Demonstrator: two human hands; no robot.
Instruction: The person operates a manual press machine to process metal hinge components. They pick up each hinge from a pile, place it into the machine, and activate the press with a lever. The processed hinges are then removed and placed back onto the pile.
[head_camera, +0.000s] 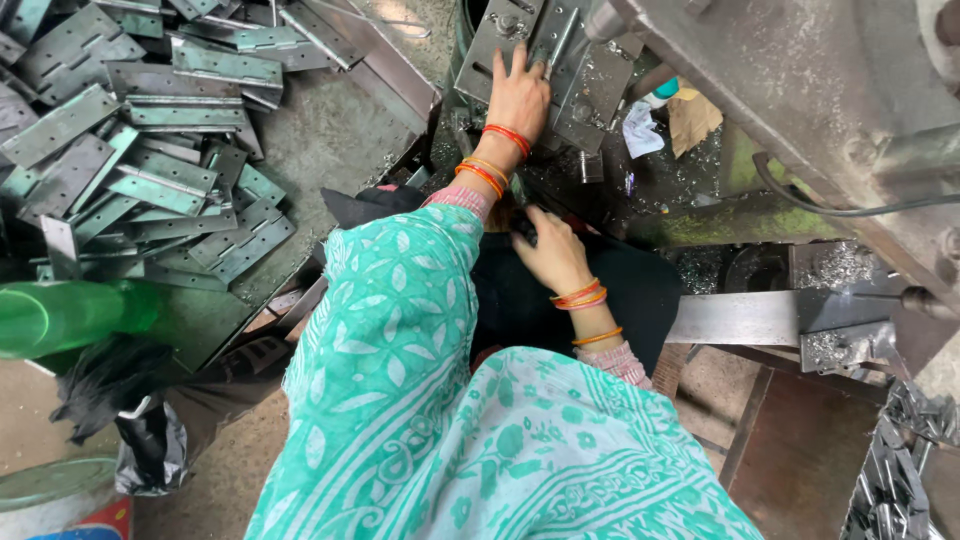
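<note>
Left hand flat, fingers spread, pressing metal hinge plate on machine; right hand curled, probably gripping something dark.

Dull grey, flat steel hinge plates look smooth and faintly glossy. The green plastic bottle shines. The turquoise printed cotton cloth is matt. Bright metal shavings glitter, rough.

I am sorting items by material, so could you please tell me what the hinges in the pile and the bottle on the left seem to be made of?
The hinges in the pile look like bare sheet steel: flat, grey, dull sheen, punched holes. The bottle seems to be translucent green plastic, though it is blurred. The left hand presses on a similar grey hinge.
</note>
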